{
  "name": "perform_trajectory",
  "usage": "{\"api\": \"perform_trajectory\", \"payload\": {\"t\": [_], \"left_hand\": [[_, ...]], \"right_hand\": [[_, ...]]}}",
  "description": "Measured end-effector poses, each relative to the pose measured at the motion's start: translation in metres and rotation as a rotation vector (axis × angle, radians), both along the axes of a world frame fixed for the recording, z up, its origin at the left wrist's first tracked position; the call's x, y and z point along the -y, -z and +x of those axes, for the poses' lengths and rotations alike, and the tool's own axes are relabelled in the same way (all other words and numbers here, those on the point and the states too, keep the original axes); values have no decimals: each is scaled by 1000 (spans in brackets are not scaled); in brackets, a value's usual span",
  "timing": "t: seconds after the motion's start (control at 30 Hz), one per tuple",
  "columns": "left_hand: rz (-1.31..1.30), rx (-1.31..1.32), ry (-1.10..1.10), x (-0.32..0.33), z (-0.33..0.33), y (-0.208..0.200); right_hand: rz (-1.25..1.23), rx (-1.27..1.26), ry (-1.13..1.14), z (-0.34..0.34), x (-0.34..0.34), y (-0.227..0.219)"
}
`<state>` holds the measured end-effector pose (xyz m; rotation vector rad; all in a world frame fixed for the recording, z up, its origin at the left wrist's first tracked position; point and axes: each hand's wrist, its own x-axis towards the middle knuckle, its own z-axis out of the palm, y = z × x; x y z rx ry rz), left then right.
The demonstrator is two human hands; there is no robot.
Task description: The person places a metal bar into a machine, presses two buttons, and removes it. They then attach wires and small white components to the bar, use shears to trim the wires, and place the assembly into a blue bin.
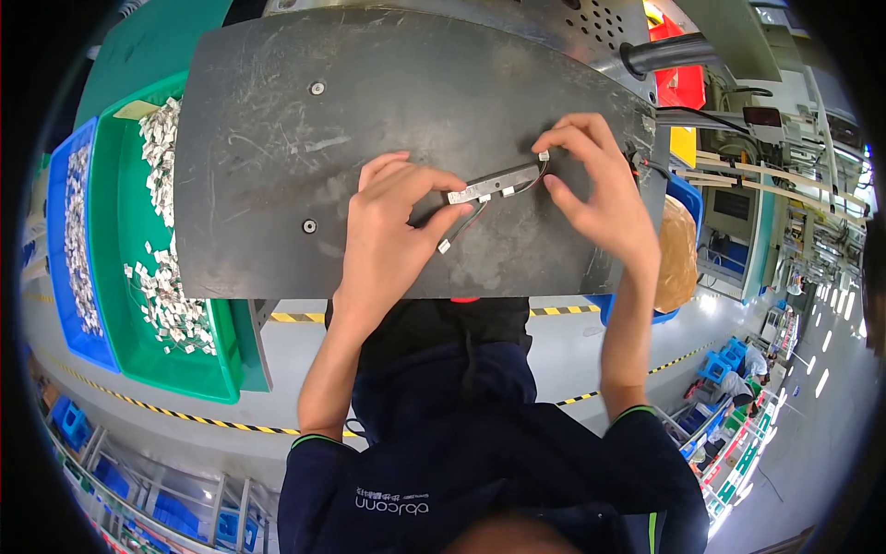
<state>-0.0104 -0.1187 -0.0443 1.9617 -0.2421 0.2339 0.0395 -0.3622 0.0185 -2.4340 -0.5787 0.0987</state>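
A narrow grey metal bar (501, 183) lies aslant on the dark worktop. My left hand (383, 208) is closed in a pinch at its left end, index finger above and thumb below. At the far right end, my right hand (604, 189) curves its index finger and thumb around a small white connector (544, 157) with dark wires. Those wires loop along the bar's near side to another white connector (508, 192). A short cable hangs from the bar toward me, ending in a white plug (444, 246) beside my left thumb.
The scratched dark metal worktop (268, 102) has two recessed bolts. To the left stand a green bin (129, 305) and a blue bin (78, 346), both with many small white connectors. A brown bag (678, 254) sits in a blue container at right. Machine parts and a round bar (674, 54) stand behind.
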Motion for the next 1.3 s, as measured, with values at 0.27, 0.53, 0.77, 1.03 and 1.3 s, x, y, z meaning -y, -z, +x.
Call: {"api": "perform_trajectory", "payload": {"t": [0.27,0.53,0.77,1.03,1.3], "left_hand": [[-13,54,-9,3,1,2],[9,27,-37,0,-2,3],[-5,57,-39,6,2,3],[5,34,-51,5,0,1],[0,-7,-41,4,1,-1]], "right_hand": [[-297,-178,-305,18,21,-15],[92,-665,-377,-9,26,-23],[843,-413,178,-30,17,44],[349,174,51,-21,-9,49],[249,336,-19,-16,-15,50]]}}
